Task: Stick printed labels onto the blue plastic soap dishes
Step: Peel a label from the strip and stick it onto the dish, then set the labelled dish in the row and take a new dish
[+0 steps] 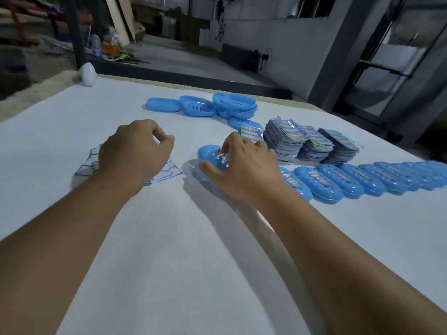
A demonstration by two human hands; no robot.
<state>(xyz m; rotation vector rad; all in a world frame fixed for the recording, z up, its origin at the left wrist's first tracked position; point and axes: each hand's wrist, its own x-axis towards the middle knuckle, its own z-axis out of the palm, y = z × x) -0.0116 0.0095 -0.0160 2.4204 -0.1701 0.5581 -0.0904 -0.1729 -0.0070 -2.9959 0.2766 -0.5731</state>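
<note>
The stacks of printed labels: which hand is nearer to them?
Right. The right hand is beside the stacks of printed labels; the left hand is farther left.

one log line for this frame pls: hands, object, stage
stage: applying label | right hand: pressing label onto blue soap dish | left hand: curled over pile of peeled backing papers | labelled dishes: row at right

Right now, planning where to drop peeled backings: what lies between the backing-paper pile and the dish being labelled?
Head view: only bare white table between the backing-paper pile and dish.
</note>
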